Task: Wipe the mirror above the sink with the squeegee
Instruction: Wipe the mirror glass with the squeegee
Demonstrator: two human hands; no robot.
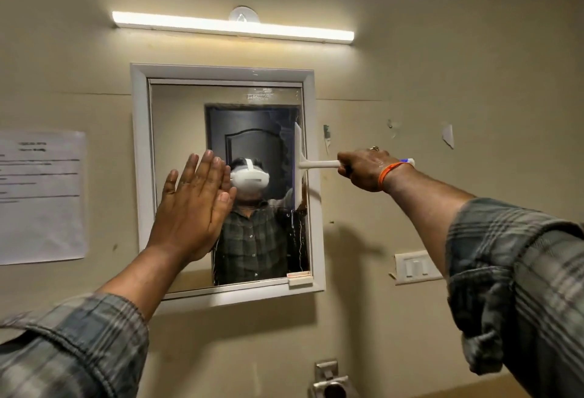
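Gripping squeegee, right hand outstretched

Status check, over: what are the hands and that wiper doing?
Right hand grips squeegee, blade at mirror's right edge. Left hand open, flat toward glass. Nothing blocking.

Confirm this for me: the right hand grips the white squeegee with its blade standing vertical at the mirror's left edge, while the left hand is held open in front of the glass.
Not quite. The head view shows the squeegee blade at the mirror's right edge, not the left. The rest holds: the right hand grips its handle, the blade stands vertical, and the left hand is open before the glass.
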